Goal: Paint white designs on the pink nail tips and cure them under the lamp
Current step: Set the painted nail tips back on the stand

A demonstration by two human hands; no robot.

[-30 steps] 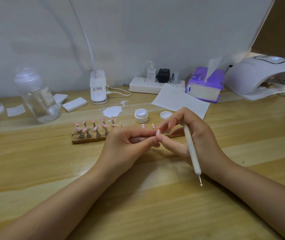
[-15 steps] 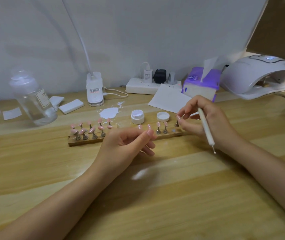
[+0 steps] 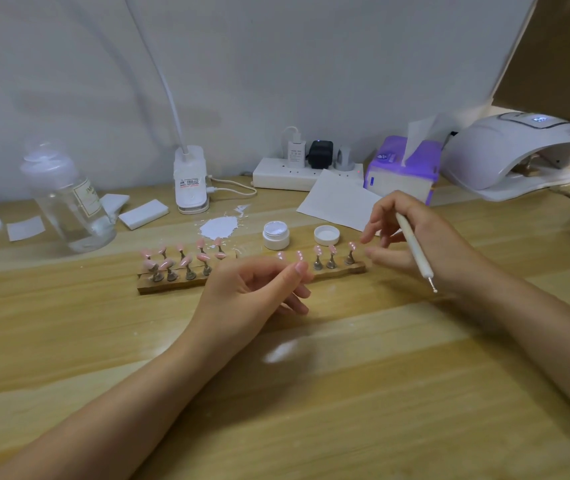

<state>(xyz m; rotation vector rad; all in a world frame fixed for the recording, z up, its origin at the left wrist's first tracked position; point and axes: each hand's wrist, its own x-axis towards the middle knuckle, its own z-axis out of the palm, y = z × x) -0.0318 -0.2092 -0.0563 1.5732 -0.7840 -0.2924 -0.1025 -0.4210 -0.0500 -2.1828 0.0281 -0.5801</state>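
Wooden table point(image 3: 311, 393) nearest. Left hand point(image 3: 252, 289) rests relaxed, holding nothing. Right hand point(image 3: 411, 244) grips a white dotting pen point(image 3: 415, 247), its metal point slanting down toward the viewer. Beyond, the nail-tip holder strip point(image 3: 340, 269) runs left-right; curing lamp point(image 3: 505, 154) far right.

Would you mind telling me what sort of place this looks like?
Probably a home nail-art desk: pink nail tips stand on a wooden holder, a white curing lamp sits at the back, and an open gel pot is nearby.
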